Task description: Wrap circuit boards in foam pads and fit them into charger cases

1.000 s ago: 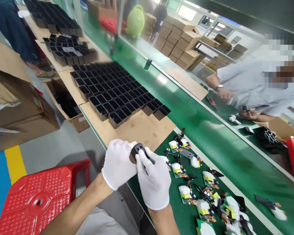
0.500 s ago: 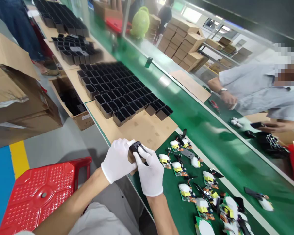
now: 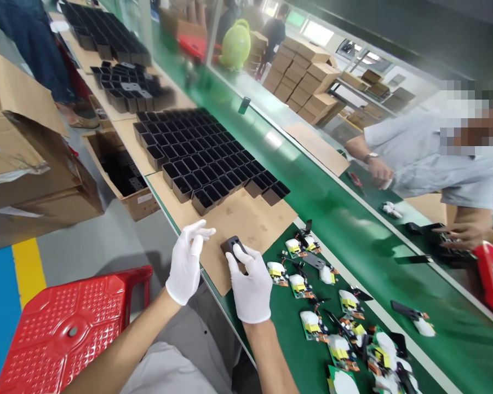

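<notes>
Right hand grips black casing over cardboard sheet; left hand released; green conveyor.

No text, brand, number or sign can be read anywhere. The open cardboard box up and to the left of the hands carries a small white label on its side, but its print is too small to make out. The stacked cartons far beyond the hands show no legible markings either.
</notes>
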